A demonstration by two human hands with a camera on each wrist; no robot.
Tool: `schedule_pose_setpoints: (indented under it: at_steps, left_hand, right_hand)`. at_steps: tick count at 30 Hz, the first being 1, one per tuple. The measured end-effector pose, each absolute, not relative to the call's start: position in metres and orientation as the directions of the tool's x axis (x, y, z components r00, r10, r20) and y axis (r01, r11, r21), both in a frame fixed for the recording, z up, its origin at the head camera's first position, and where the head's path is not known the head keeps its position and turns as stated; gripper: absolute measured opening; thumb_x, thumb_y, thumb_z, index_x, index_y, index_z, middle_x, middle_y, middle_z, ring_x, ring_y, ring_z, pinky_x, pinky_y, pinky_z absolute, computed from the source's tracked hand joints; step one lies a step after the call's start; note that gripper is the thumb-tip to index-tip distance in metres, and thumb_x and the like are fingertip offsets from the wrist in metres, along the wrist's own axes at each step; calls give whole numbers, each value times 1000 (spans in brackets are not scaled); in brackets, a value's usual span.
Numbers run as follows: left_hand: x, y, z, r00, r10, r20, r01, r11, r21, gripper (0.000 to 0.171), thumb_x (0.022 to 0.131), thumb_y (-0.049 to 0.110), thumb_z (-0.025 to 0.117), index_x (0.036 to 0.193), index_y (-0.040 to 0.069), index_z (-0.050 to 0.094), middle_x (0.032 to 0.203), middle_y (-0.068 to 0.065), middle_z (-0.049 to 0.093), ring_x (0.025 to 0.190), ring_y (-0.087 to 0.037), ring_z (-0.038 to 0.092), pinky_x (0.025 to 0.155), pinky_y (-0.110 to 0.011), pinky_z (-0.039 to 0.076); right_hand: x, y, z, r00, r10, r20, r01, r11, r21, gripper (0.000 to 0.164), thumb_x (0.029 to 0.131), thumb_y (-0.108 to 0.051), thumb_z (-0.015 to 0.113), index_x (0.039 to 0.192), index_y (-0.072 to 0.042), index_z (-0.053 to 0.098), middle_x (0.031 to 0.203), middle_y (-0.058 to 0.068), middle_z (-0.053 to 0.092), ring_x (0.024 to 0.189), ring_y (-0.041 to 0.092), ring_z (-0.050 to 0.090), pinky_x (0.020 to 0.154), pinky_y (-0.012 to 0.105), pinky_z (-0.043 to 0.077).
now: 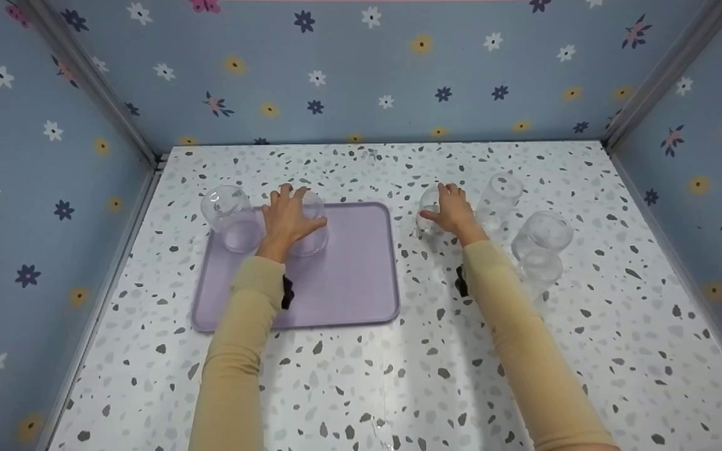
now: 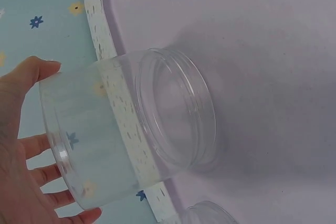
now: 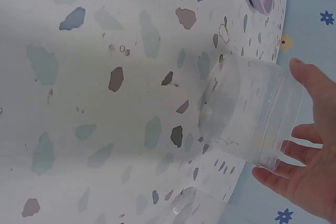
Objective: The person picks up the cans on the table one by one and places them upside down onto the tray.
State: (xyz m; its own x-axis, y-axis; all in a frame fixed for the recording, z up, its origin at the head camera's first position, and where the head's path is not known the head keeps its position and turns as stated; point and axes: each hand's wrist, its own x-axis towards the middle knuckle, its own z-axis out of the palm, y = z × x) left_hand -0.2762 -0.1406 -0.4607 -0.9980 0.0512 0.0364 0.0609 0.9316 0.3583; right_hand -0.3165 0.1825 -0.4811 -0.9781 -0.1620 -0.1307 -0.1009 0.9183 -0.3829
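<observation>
"Lilac tray, speckled table, two hands set apart: what does the left hand have?"

"One inverted jar of clear plastic, at the tray's rear half. Thumb and fingers spread wide around its base end, thumb on one side, fingers on the other; how firmly they press cannot be told."

"And which way does it point?"

"Its ridged end faces down toward the tray, its base up toward the palm, with the long axis near vertical."

"The right hand?"

"It holds an upright jar at the table, just beyond the tray's right edge. Thumb and fingers straddle the ridged neck, the body below them; base down, long axis again near vertical."

"What surrounds them?"

"A corner jar stands at the tray's rear left, beside the left hand. Two more, a rear jar and a nearer jar, stand right of the right hand. Flower-print panels frame the table; pale yellow sleeves cover both arms."
</observation>
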Motion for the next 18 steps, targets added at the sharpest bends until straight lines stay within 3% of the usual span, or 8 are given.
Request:
schedule_pose_setpoints:
  at_steps: [18]
  left_hand:
    - [-276,-138,-454,-996,76,40,85,943,321,82,71,58,59,134,10,38,137,-17,29,123,-33,26,93,-53,25]
  right_hand:
    - [-313,185,-474,-981,-173,-90,-123,906,-406,79,84,-39,57,138,4,19,136,25,23,125,38,23,98,45,28]
